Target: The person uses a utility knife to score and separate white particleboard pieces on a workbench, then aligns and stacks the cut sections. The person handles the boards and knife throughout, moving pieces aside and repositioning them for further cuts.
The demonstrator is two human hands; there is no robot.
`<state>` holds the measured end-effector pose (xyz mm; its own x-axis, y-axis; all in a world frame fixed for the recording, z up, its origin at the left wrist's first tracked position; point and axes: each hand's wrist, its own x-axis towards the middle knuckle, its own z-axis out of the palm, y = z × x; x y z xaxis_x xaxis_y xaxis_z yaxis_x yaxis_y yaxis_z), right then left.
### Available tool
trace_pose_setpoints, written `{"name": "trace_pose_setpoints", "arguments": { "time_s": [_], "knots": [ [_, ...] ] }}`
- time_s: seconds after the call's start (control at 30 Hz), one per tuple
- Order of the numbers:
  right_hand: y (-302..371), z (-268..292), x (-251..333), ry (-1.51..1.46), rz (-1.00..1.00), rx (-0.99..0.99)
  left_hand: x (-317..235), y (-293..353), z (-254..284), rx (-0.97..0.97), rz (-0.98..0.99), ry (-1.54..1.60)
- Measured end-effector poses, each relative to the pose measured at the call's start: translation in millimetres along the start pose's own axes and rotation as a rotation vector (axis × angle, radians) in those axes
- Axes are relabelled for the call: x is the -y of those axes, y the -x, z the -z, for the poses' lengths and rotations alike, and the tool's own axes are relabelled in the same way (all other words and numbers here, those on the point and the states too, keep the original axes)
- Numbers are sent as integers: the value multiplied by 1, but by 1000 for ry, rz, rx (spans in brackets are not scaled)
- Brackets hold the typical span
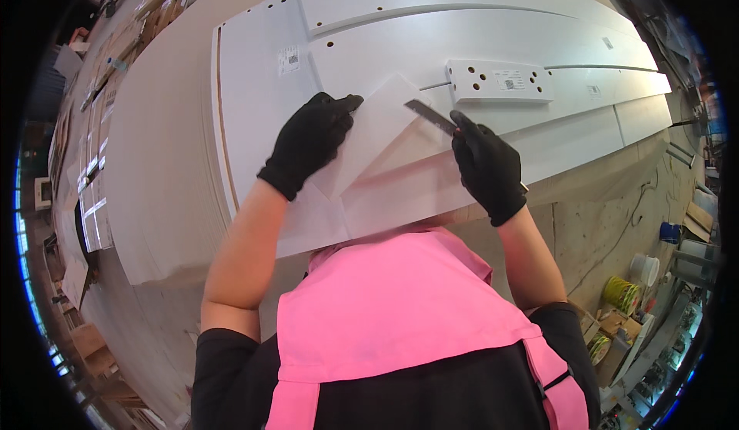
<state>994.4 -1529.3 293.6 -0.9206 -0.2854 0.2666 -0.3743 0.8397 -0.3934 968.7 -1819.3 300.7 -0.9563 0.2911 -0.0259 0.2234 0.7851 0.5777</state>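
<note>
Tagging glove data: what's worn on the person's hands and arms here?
Both the left hand and right hand wear plain black fabric gloves ending at the wrist, with no visible markings. The forearms are bare; short black sleeves start near the upper arm, under a pink vest.

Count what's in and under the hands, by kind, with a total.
Gloved hands: 2, left hand and right hand
Blade: 1, in the right hand
Paper sheet: 1, under the left hand
Small drilled block: 1
Total: 5
</note>
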Motion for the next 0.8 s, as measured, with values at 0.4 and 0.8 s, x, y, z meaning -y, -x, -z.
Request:
{"name": "trace_pose_setpoints", "arguments": {
  "time_s": [0.4, 0.8],
  "knots": [
    [-16, -2, 27, 146, 251, 151, 6, -12, 20, 201, 329, 510],
    [10, -6, 41, -72, 480, 203, -3, -8, 6, -103, 195, 311]
  ]
}}
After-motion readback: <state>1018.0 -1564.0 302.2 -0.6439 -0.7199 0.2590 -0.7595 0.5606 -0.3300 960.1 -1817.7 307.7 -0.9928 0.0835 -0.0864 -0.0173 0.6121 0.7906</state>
